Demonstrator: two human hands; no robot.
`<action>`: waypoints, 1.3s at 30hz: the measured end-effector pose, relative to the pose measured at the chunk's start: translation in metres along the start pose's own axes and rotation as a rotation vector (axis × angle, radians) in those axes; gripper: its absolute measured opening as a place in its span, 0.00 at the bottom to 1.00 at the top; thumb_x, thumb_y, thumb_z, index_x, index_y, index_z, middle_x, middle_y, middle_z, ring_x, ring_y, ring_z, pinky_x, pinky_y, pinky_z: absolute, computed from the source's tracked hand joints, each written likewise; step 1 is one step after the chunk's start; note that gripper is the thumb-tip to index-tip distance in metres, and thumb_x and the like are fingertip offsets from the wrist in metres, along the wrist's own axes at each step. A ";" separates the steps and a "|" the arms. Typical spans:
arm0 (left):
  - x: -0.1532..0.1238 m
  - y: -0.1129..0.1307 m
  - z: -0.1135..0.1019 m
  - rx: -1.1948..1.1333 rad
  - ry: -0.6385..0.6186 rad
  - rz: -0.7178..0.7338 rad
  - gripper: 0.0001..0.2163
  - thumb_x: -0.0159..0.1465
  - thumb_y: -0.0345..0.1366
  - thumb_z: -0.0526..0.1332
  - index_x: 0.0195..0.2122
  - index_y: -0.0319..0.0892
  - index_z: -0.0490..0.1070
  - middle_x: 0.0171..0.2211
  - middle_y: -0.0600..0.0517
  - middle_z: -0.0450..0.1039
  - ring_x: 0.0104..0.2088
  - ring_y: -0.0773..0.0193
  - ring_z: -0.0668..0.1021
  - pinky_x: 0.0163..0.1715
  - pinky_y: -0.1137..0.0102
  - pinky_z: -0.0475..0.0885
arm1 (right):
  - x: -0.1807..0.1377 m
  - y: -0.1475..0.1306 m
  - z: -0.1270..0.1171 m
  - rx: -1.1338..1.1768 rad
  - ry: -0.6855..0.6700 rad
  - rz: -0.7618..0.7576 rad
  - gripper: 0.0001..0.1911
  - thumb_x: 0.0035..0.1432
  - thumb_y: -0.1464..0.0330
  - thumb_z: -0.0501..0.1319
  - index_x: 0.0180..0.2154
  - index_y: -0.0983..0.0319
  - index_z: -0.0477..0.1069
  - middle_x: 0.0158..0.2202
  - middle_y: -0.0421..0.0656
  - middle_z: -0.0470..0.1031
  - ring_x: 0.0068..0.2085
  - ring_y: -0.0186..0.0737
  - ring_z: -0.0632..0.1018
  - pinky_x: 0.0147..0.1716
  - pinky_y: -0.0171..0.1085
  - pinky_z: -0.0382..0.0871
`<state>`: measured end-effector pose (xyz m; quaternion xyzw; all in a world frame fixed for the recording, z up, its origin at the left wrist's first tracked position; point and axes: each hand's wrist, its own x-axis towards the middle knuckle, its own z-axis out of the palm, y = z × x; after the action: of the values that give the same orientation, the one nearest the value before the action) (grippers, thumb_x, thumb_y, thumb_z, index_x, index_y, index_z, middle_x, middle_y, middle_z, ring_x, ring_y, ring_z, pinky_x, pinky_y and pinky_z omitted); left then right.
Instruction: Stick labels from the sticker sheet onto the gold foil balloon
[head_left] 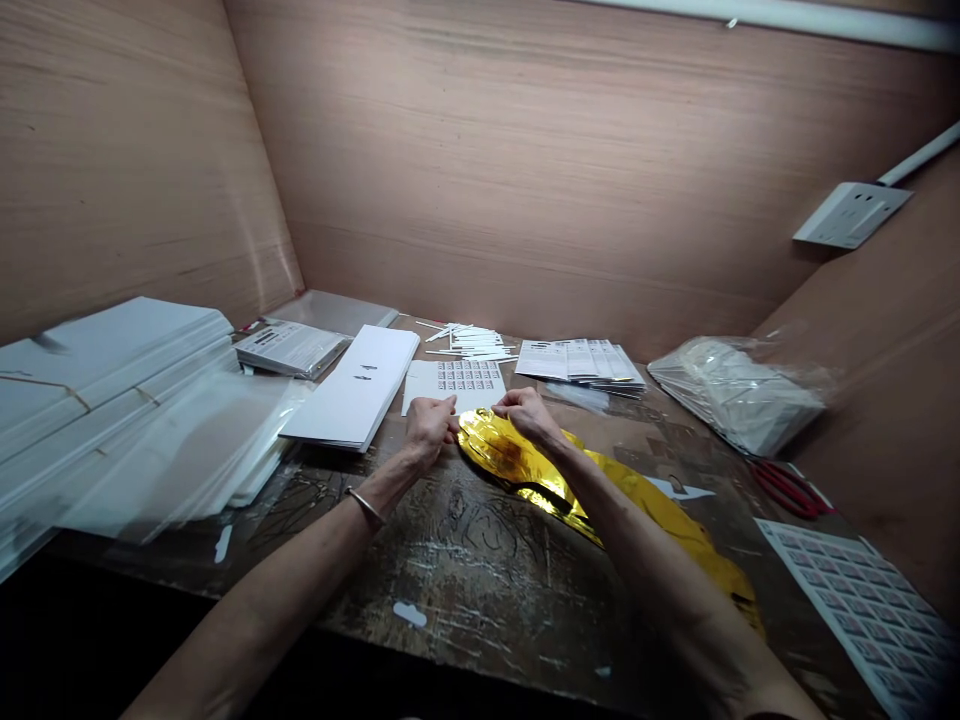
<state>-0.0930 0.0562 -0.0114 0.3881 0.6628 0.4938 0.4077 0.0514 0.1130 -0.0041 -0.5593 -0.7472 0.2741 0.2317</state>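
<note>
A flat, shiny gold foil balloon (645,495) lies folded across the worktable, running from the middle toward the lower right. My left hand (431,430) is closed at its left tip, thumb and fingers pinched on the edge. Along the upper edge, close by, my right hand (529,415) is also closed, pinching the foil. My right forearm crosses over the balloon and hides part of it. Just beyond both hands lies a white sheet of small printed labels (469,376).
White card stacks (112,350) and clear bags (202,440) fill the left. Behind are a folded white card (360,385), white sticks (476,343) and printed packets (581,362). At right sit a plastic-wrapped bundle (739,390), red-handled scissors (787,490) and a label sheet (870,600).
</note>
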 end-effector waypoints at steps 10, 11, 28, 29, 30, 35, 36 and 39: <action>0.000 -0.023 -0.010 0.447 -0.023 0.221 0.16 0.51 0.42 0.50 0.15 0.35 0.65 0.12 0.54 0.61 0.15 0.73 0.64 0.15 0.78 0.53 | 0.006 0.006 0.020 -0.199 -0.109 0.093 0.07 0.39 0.71 0.57 0.25 0.61 0.72 0.53 0.40 0.57 0.54 0.48 0.50 0.45 0.49 0.49; -0.001 -0.023 -0.009 0.491 -0.018 0.240 0.16 0.52 0.41 0.50 0.14 0.35 0.65 0.11 0.54 0.60 0.16 0.72 0.63 0.16 0.78 0.53 | 0.007 0.006 0.022 -0.205 -0.112 0.096 0.07 0.39 0.71 0.57 0.25 0.61 0.72 0.53 0.39 0.56 0.54 0.48 0.50 0.45 0.49 0.49; -0.026 -0.027 0.006 0.912 -0.189 0.893 0.09 0.58 0.33 0.48 0.28 0.39 0.67 0.32 0.49 0.69 0.37 0.64 0.67 0.37 0.71 0.59 | 0.003 0.000 0.026 -0.380 -0.106 0.118 0.10 0.41 0.71 0.53 0.26 0.63 0.71 0.37 0.48 0.70 0.46 0.47 0.63 0.38 0.42 0.54; -0.026 -0.028 0.008 0.946 -0.237 0.941 0.09 0.57 0.33 0.49 0.29 0.39 0.67 0.34 0.49 0.68 0.39 0.63 0.66 0.38 0.69 0.59 | 0.001 -0.001 0.027 -0.390 -0.106 0.113 0.10 0.41 0.72 0.52 0.25 0.63 0.71 0.37 0.48 0.70 0.45 0.47 0.63 0.38 0.42 0.54; -0.025 -0.030 0.009 0.980 -0.273 0.971 0.08 0.57 0.34 0.49 0.30 0.38 0.67 0.35 0.48 0.68 0.40 0.62 0.66 0.39 0.68 0.58 | 0.000 -0.002 0.027 -0.398 -0.104 0.107 0.10 0.41 0.72 0.52 0.25 0.63 0.71 0.36 0.48 0.70 0.45 0.46 0.64 0.38 0.42 0.54; -0.023 -0.033 0.010 1.078 -0.339 0.993 0.09 0.58 0.36 0.49 0.32 0.38 0.66 0.36 0.48 0.68 0.40 0.60 0.66 0.39 0.64 0.57 | -0.005 -0.004 0.025 -0.415 -0.069 0.100 0.09 0.41 0.67 0.54 0.28 0.63 0.68 0.35 0.47 0.70 0.41 0.45 0.66 0.37 0.43 0.54; -0.022 -0.032 0.010 1.081 -0.345 0.992 0.10 0.58 0.36 0.48 0.30 0.39 0.66 0.35 0.49 0.69 0.39 0.61 0.66 0.39 0.64 0.57 | -0.005 -0.003 0.024 -0.417 -0.028 0.114 0.12 0.40 0.66 0.56 0.31 0.63 0.67 0.37 0.47 0.69 0.42 0.46 0.65 0.37 0.43 0.54; -0.020 -0.030 0.006 1.048 -0.382 0.982 0.10 0.58 0.36 0.48 0.27 0.40 0.67 0.32 0.50 0.70 0.38 0.62 0.67 0.38 0.65 0.57 | 0.000 0.003 0.022 -0.388 0.045 0.177 0.23 0.36 0.61 0.59 0.38 0.63 0.63 0.42 0.48 0.65 0.44 0.48 0.62 0.38 0.45 0.53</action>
<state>-0.0837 0.0335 -0.0384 0.8625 0.4793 0.1621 0.0098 0.0391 0.1106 -0.0228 -0.6627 -0.7288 0.1318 0.1112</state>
